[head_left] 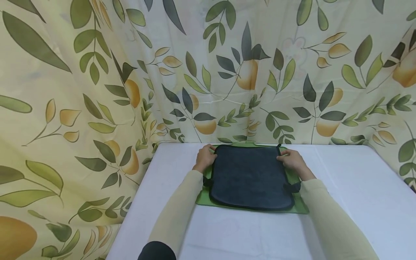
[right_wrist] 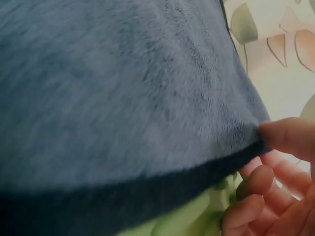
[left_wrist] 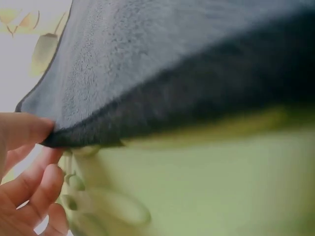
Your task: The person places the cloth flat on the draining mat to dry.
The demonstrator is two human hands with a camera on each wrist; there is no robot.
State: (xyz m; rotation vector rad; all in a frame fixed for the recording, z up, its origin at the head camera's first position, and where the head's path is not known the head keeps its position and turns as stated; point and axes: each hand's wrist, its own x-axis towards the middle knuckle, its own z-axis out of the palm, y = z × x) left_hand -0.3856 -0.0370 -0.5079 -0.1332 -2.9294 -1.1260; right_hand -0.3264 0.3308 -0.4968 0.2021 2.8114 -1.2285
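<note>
A dark blue-grey plush cloth [head_left: 248,177] with a darker edging hangs or lies over a green board [head_left: 203,198], whose borders show around it in the head view. My left hand [head_left: 205,158] pinches the cloth's far left corner; in the left wrist view the thumb [left_wrist: 29,129] presses on top and the fingers curl below. On the other side my right hand [head_left: 292,160] pinches the far right edge, its thumb [right_wrist: 285,136] on the pile. In both wrist views the cloth's edge stands away from the green surface.
Both things are at the far side of a table with a white cover [head_left: 240,234]. Behind and to the left hangs a leaf-and-fruit patterned curtain [head_left: 276,32], close to the table's far edge. Dark straps [head_left: 294,187] circle the wrists.
</note>
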